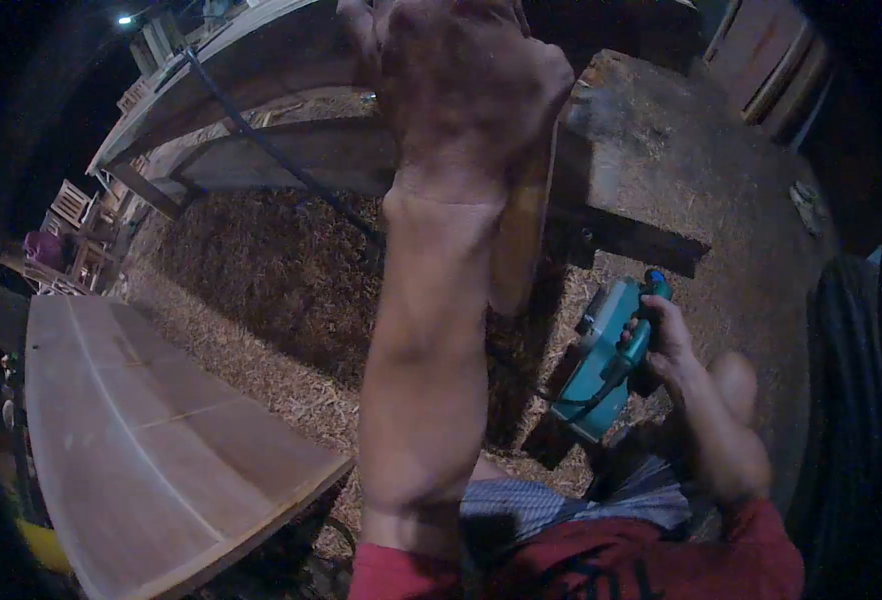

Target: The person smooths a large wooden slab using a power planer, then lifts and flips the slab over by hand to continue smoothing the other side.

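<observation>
My left hand (466, 85) is raised close in front of the camera, back and wrist toward me, its fingers cut off or hidden at the top edge. Behind its wrist shows a narrow piece of wood (521, 245), partly covered by the forearm. Low on the right, my right hand (668, 340) is wrapped around the handle of a teal electric planer (601, 365). The planer hangs tilted beside my knee, with a dark cord running from it.
A broad curved wooden panel (161, 450) lies at the lower left. Wood shavings (251, 280) cover the ground. A long wooden frame (291, 150) stretches across the back, with a dark pole (261, 150) before it. Wooden chairs (73, 205) stand at far left; boards (776, 75) lean at upper right.
</observation>
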Tool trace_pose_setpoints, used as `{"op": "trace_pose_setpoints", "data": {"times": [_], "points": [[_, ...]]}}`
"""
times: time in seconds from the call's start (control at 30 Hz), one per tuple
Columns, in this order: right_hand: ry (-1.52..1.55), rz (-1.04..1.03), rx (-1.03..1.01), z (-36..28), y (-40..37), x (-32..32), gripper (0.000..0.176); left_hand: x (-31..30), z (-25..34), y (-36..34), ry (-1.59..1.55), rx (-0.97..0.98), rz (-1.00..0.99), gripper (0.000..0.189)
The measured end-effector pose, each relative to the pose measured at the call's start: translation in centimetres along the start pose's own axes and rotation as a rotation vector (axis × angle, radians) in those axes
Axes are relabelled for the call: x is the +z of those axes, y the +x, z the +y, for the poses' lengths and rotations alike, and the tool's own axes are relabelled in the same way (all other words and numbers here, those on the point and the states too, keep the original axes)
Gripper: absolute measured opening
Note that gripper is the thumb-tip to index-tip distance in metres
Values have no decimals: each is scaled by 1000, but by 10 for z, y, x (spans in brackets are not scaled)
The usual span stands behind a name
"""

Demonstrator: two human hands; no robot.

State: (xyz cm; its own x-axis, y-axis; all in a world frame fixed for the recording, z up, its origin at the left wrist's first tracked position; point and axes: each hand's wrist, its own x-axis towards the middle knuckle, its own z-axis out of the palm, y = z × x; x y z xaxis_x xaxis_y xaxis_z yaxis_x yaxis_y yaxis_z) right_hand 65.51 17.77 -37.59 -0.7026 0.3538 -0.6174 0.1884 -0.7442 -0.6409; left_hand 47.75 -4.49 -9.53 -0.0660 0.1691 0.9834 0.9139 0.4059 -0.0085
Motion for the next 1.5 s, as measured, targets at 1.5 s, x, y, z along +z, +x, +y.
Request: {"op": "trace_pose_setpoints", "data": {"times": [1.5], "points": [[24,-88,208,5,50,-25,20,8,-15,-7,164,-44,-110,60]]}}
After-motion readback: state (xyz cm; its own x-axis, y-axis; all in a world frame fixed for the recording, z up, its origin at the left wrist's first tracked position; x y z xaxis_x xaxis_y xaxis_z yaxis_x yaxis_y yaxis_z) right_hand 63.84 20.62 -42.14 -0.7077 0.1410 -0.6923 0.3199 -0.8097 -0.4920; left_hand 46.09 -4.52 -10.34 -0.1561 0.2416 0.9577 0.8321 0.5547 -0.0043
